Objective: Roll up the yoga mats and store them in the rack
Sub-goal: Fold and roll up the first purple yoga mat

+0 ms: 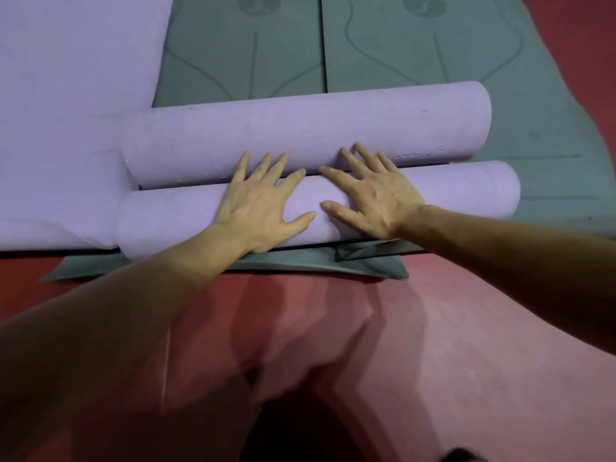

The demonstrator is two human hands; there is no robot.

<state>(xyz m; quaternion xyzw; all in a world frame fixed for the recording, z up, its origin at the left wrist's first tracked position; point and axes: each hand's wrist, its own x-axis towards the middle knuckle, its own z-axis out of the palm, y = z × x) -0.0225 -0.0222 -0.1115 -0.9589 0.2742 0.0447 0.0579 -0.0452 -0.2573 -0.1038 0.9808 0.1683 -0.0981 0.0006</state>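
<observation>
Two rolled purple yoga mats lie side by side across the middle of the view. The near roll (466,191) carries both my hands on its top. My left hand (263,198) presses flat on it with fingers spread, fingertips reaching the far roll (333,125). My right hand (370,188) lies flat beside it, fingers also spread and touching the far roll. Both rolls rest on flat grey mats (433,61). The rack is not in view.
An unrolled purple mat (66,95) covers the floor at the left. A grey mat's edge (366,268) sticks out below the near roll, with a folded corner. Red floor (466,345) spreads in front and at the far right.
</observation>
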